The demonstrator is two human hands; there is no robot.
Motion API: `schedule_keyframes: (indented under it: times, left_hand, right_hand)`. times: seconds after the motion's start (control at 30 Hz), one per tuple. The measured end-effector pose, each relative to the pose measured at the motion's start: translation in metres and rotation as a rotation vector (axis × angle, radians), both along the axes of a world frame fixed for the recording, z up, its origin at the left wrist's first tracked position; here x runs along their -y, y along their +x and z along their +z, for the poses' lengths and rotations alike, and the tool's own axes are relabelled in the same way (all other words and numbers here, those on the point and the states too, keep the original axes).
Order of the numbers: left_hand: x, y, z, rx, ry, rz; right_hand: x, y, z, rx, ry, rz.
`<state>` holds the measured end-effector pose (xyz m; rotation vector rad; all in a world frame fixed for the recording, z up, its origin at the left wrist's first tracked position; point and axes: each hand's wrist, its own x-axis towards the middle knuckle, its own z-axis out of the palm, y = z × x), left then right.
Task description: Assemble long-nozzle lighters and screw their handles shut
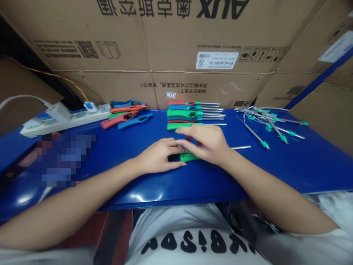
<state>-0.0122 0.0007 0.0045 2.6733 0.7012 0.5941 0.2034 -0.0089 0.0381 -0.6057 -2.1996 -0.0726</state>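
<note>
A green long-nosed lighter [187, 157] lies low over the blue table, its metal tube pointing right from under my right hand. My left hand [161, 155] is closed around the left end of the handle, thumb along the near side. Bent over the handle from the right, my right hand [208, 142] has thumb and fingers close to the left fingertips. A thin dark wire-like bit shows between the hands; what the right fingers pinch is hidden. Just beyond them lies a row of lighters with metal tubes [182, 113], in red, blue and green.
Loose lighter handle shells [135, 120] are heaped at the back left, beside a white power strip [68, 122] with plugs. Metal tubes with teal ends and wires [271, 127] lie at the right. A cardboard wall [124, 82] closes off the blue table's [289, 165] back.
</note>
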Motion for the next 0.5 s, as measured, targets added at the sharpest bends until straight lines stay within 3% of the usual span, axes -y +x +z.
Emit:
schedule_keyframes:
  times: [0.17,0.4,0.5]
  left_hand:
    - [-0.0005,-0.0001,0.0013,0.015,0.014,-0.045]
    - [0.0003,-0.0009,-0.0008,-0.016,0.02,0.003]
    - [0.0005,-0.0004,0.0007,-0.017,0.017,0.001]
  right_hand:
    - [0.0033,-0.0039,0.0022,0.005,-0.247,0.161]
    - [-0.002,0.0004,-0.0042,-0.01,-0.015,-0.03]
    - [-0.0007,-0.0006,-0.0018,-0.027,-0.073,0.009]
